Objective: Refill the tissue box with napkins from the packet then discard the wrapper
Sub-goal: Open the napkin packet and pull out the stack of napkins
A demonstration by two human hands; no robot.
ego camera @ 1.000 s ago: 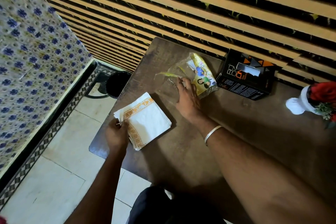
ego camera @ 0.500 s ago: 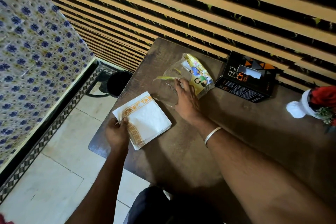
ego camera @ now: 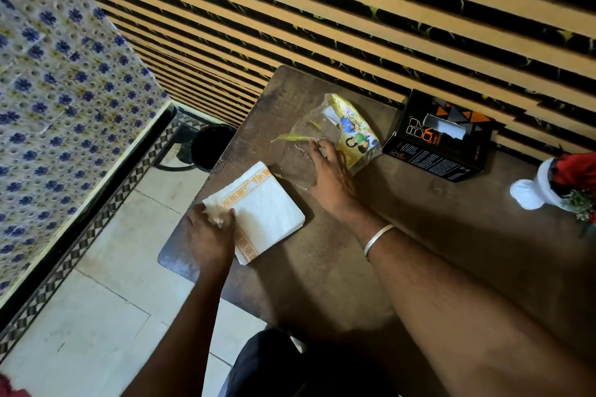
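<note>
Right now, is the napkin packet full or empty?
Empty: the wrapper lies flat, see-through, under the right hand; the napkin stack sits outside it.

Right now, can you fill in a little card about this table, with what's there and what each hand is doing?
left hand: grips a corner of the stack of white, orange-bordered paper napkins
right hand: lies flat on the clear plastic wrapper with yellow cartoon print
to fill: black cardboard tissue box, by the wall, something white in its slot
underneath: brown wooden table
on floor: round black bin beside the table
</note>
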